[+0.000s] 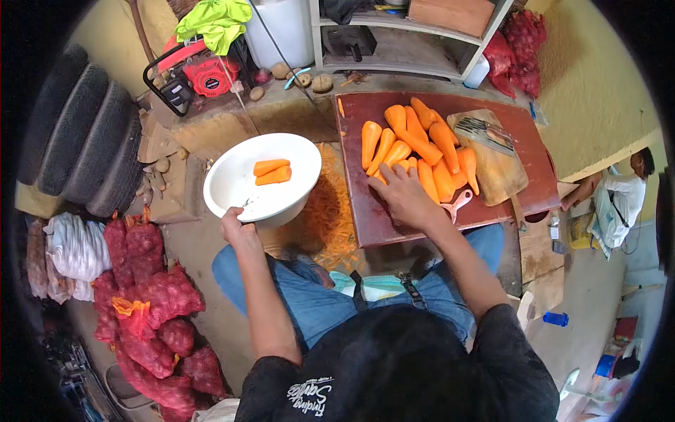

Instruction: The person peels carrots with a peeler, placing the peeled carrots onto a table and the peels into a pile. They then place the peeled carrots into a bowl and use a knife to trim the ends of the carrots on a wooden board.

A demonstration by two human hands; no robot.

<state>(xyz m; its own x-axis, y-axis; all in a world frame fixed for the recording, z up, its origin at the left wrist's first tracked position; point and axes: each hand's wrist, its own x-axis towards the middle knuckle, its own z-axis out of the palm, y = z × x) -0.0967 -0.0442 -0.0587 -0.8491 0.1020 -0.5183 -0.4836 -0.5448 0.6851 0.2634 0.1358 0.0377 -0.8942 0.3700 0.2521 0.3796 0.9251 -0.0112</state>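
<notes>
My left hand (240, 228) is closed on the near rim of a white basin (218, 176), tilted slightly over the floor. Two peeled carrot pieces (271, 173) lie inside it. My right hand (408, 198) is over the near left side of a pile of peeled carrots (430, 144), its fingers bent around a carrot there; the palm hides part of it. The pile rests on a dark red tabletop (373, 221). A pink-handled peeler (460, 202) lies just right of my right hand. Beyond the pile is a wooden cutting board (496, 172) with a grater-like metal tool (486, 133) on it.
Orange peelings (327, 211) cover the floor between basin and table. Red net sacks of onions (151, 302) and stacked tires (84, 133) stand at left. A red engine machine (204, 74) and a shelf (394, 46) are behind. Another person (622, 200) is at far right.
</notes>
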